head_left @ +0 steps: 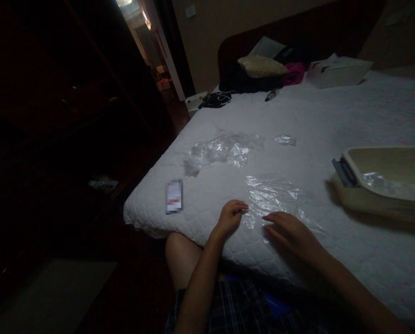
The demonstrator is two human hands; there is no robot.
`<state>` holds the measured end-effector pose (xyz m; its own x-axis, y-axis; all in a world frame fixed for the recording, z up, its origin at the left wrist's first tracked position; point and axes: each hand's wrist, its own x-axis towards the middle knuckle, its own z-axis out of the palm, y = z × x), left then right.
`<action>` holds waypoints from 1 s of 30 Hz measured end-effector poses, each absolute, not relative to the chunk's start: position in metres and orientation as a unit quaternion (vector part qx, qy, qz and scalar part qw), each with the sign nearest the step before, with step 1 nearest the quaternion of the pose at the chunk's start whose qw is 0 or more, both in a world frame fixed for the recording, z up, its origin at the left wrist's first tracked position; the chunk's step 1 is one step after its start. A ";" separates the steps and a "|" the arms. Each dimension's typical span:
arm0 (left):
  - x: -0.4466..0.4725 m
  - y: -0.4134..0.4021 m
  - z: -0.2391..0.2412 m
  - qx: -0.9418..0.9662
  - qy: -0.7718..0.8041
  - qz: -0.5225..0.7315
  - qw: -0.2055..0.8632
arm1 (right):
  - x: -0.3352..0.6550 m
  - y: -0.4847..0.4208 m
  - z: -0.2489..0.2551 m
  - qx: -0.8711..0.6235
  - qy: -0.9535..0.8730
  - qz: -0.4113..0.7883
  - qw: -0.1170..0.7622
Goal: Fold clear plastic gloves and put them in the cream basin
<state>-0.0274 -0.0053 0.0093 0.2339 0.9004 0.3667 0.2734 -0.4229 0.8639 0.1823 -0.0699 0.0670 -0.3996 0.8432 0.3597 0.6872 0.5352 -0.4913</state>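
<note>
Your two bare hands are over the near edge of the bed (319, 123), at the near side of a clear plastic sheet (273, 192) that lies spread and wrinkled on the white quilted cover. Your left hand (232, 217) is at the sheet's left edge, its fingers bent and pointing right with the thumb below them; you cannot tell from this view whether they pinch the film. Your right hand (291, 232) is open, palm down, with thumb and fingertips apart, at the sheet's near edge; whether it touches the film is too dim to tell. The fingertips of both hands face each other, with a narrow gap between. Farther back, beyond the sheet, lies a crumpled clear plastic wrap (224, 148), and to the right of that a small plastic piece (285, 139). A blurred rectangular item (174, 196) lies to the left of your left hand, near the bed's edge. To your right stands a cream tub (367, 206) with a grey handle (346, 172) and clear plastic inside. Toward the headboard (224, 53) are a white box (341, 74), a magenta roll (294, 73) and a beige cushion (263, 67).
</note>
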 end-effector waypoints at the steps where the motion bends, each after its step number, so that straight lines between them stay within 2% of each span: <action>1: -0.028 -0.006 0.010 0.704 0.419 0.459 0.345 | 0.168 -0.071 0.067 -0.436 -0.854 0.110 0.261; 5: -0.029 -0.007 0.013 0.678 0.443 0.452 0.374 | 0.130 -0.072 0.058 -0.410 -0.899 0.019 0.153; 9: -0.030 -0.007 0.013 0.682 0.450 0.433 0.380 | 0.122 -0.070 0.051 -0.417 -0.901 -0.031 0.119; 12: -0.030 -0.006 0.013 0.707 0.429 0.436 0.355 | 0.124 -0.068 0.056 -0.438 -0.892 -0.003 0.111; 15: -0.028 -0.007 0.013 0.736 0.411 0.435 0.317 | 0.129 -0.064 0.065 -0.482 -0.858 0.096 0.148; 18: -0.026 -0.009 0.014 0.766 0.426 0.395 0.277 | 0.136 -0.058 0.073 -0.524 -0.799 0.192 0.223; 23: -0.023 -0.011 0.019 0.779 0.446 0.363 0.248 | 0.151 -0.044 0.077 -0.550 -0.715 0.294 0.316; 26: -0.021 -0.009 0.022 0.775 0.456 0.363 0.243 | 0.158 -0.037 0.074 -0.570 -0.673 0.320 0.346; 30: -0.013 -0.006 0.026 0.765 0.493 0.352 0.220 | 0.166 -0.029 0.065 -0.598 -0.655 0.297 0.354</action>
